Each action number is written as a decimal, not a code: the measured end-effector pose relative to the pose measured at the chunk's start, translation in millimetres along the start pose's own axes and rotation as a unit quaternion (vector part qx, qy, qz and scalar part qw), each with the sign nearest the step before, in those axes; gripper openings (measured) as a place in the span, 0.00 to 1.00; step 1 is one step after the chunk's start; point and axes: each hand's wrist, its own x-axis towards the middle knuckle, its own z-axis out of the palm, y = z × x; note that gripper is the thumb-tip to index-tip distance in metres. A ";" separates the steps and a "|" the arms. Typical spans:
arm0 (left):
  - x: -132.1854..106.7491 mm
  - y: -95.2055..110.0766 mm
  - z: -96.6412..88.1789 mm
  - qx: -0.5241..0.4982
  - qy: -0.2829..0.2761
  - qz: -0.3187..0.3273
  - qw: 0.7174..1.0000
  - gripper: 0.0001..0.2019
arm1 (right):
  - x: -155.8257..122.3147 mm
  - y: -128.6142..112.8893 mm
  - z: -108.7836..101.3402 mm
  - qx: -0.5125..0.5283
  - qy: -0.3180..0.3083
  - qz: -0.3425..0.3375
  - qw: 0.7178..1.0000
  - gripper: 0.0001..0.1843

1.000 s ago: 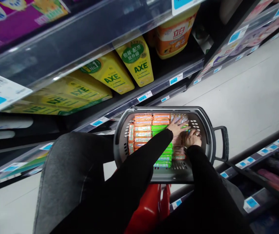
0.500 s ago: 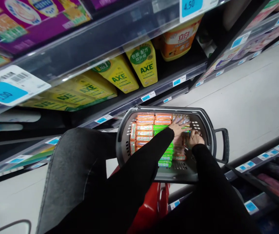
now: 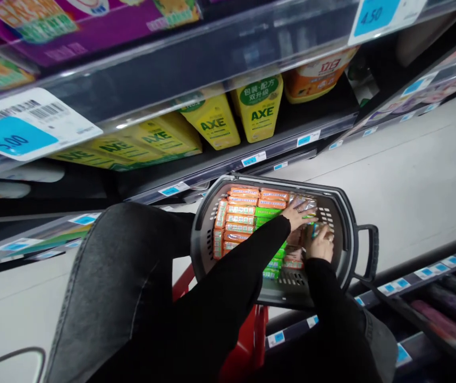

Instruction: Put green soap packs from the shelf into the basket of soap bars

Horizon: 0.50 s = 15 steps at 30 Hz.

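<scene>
A grey plastic shopping basket [image 3: 212, 183] holds rows of small wrapped bars that look like soap. Orange packs [image 3: 241, 219] fill its left part, green packs [image 3: 268, 211] run down the middle, and clear-wrapped brownish packs [image 3: 295, 238] lie to the right. My left hand [image 3: 297, 214] rests palm down on the upper right packs, fingers spread. Beside it, at the right end of the basket, my right hand [image 3: 320, 246] has its fingers curled on a wrapped bar [image 3: 314, 230], mostly hidden beneath them.
Yellow AXE bottles [image 3: 262, 111] and an orange-labelled jug [image 3: 318, 77] stand on the shelf ahead. A shelf edge with price tags [image 3: 254, 158] runs close behind the basket. Something red [image 3: 247, 340] is under the basket. Low shelving [image 3: 431, 271] lies at right, beyond the basket handle [image 3: 372, 252].
The view has shifted slightly. My right hand has turned from a downward-facing fist to a more upright grip at the basket's right end. My left hand stays spread on the packs.
</scene>
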 end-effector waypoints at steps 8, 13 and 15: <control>20.7 12.2 -15.4 -0.039 -0.027 -0.015 0.999 0.18 | -34.9 3.3 26.0 0.142 -0.032 0.148 0.978 0.42; 50.6 30.9 -26.0 -0.062 -0.087 -0.007 0.994 0.11 | -33.3 12.0 37.3 0.149 -0.001 0.127 0.981 0.37; 56.1 34.0 -27.5 -0.061 -0.098 -0.041 0.992 0.13 | -33.9 15.5 34.9 0.140 -0.004 0.116 0.983 0.37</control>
